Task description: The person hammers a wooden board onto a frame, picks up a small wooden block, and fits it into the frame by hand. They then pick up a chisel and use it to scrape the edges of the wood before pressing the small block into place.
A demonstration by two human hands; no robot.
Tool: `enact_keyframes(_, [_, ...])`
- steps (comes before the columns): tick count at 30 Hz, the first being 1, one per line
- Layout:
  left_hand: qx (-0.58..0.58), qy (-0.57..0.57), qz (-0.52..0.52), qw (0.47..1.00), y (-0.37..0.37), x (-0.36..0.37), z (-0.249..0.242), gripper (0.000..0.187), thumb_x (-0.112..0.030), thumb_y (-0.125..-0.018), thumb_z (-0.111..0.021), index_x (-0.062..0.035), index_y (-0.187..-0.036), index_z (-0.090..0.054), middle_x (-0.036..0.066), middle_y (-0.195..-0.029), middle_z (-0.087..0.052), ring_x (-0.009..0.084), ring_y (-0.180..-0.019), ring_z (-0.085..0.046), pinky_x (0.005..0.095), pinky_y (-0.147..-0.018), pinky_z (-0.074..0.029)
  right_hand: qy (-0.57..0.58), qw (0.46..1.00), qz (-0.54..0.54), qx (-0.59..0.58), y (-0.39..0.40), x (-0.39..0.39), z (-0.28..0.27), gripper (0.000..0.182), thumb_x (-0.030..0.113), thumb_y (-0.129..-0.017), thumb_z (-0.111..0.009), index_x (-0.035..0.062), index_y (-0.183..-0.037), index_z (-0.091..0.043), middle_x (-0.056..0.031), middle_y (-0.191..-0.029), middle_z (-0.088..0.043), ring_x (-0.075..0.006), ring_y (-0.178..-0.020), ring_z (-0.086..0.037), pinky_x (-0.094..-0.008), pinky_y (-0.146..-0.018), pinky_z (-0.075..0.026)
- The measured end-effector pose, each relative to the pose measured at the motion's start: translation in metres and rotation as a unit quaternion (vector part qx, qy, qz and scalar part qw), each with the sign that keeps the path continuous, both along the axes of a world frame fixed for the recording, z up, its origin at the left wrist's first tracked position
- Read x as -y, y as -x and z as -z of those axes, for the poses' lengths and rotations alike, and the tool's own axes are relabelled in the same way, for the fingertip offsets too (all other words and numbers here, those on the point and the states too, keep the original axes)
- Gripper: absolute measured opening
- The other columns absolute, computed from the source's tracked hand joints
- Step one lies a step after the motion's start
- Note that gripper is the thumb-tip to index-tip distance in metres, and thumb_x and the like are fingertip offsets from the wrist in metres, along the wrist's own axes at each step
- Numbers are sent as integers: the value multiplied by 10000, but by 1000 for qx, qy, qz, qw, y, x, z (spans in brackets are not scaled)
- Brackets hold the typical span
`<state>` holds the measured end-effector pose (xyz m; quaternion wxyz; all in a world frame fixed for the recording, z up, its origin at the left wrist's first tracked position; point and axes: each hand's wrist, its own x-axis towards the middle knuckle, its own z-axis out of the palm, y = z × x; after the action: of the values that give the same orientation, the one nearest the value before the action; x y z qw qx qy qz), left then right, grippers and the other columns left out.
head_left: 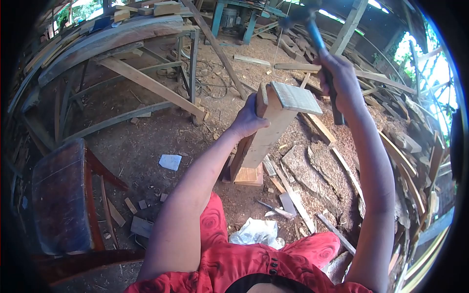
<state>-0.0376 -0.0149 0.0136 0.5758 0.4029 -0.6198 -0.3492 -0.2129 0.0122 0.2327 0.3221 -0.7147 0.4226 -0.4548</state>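
An upright wooden piece made of boards (271, 132) stands in front of me, with a flat board (296, 97) across its top end and a small wooden block (249, 175) at its foot. My left hand (249, 117) is closed round its upper left edge, the thumb on the near face. Raised at the upper right, my right hand (342, 78) grips the handle of a hammer (320, 41). The hammer's head is blurred, above and apart from the top board.
A wooden workbench (112, 36) with planks is at the upper left, a dark chair (63, 195) at the left. Scrap wood lies along the right side. A knife (276, 209) and a white plastic bag (256, 232) lie on the ground near my knees.
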Motion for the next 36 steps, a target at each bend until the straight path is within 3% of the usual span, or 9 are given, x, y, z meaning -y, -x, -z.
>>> enact_keyframes(9, [7,1,-4,1000,-2,-2,-1,944,-217,-581,-708,-22,-1363,-217,205,-1253,-458,294,-1173,-479,362,-972,-400,-182,970,9,-160,0,19,42,374,335,-894,-593,0,-734,-547,-12,-504,-457,-84,-345,-382,-250,-327,-288])
enact_keyframes(17, [-17,-9,12,1000,-2,-4,-3,896,-172,-572,-708,-48,-1345,-272,172,-1279,-461,274,-1216,-452,340,-1023,-362,46,999,-6,14,-13,-1,-17,408,419,-925,-517,24,-830,-546,24,-548,-444,-68,-395,-382,-215,-370,-306])
enact_keyframes(20, [6,20,-9,1000,-2,-1,2,922,-234,-579,-715,-21,-1342,-244,191,-1226,-467,287,-1168,-478,363,-983,-384,218,970,-28,-105,-4,26,29,350,360,-924,-519,24,-833,-546,3,-535,-432,-73,-389,-385,-226,-368,-306])
enact_keyframes(21, [6,21,-7,1000,0,-1,2,922,-234,-579,-715,-21,-1342,-244,191,-1226,-467,287,-1168,-478,363,-983,-384,-20,997,31,-68,-16,0,34,333,326,-920,-522,22,-786,-542,-7,-537,-447,-82,-373,-392,-241,-347,-298])
enact_keyframes(25, [-13,17,-2,1000,1,2,9,918,-217,-583,-716,-30,-1346,-242,182,-1225,-469,278,-1166,-480,363,-982,-386,-174,969,-19,-174,2,18,39,369,330,-907,-571,5,-737,-543,-13,-497,-445,-91,-340,-386,-244,-330,-286])
enact_keyframes(28, [-19,28,-6,999,-1,2,6,923,-217,-587,-717,-31,-1352,-235,178,-1232,-467,272,-1166,-479,361,-979,-389,116,969,-52,-214,9,19,14,335,296,-887,-588,-26,-794,-563,-2,-596,-502,-81,-419,-413,-248,-362,-321])
enact_keyframes(29, [-10,20,-12,1000,-1,0,5,926,-222,-590,-717,-30,-1355,-232,176,-1235,-466,268,-1166,-479,359,-977,-391,-47,995,37,-75,-2,6,-6,340,317,-895,-564,-16,-827,-564,2,-596,-494,-81,-433,-425,-238,-382,-345])
enact_keyframes(33, [-24,30,19,999,-2,5,9,940,-231,-592,-720,-32,-1365,-222,180,-1243,-465,265,-1159,-485,356,-964,-406,24,994,-11,103,-12,-4,-19,370,402,-935,-499,47,-842,-547,19,-536,-450,-75,-391,-392,-229,-366,-307])
enact_keyframes(36, [-12,26,5,1000,0,5,7,960,-242,-589,-725,-36,-1375,-215,186,-1243,-466,272,-1144,-499,356,-950,-419,-19,998,37,-39,-14,-3,24,382,385,-926,-521,37,-770,-545,-2,-523,-458,-80,-367,-381,-241,-359,-301])
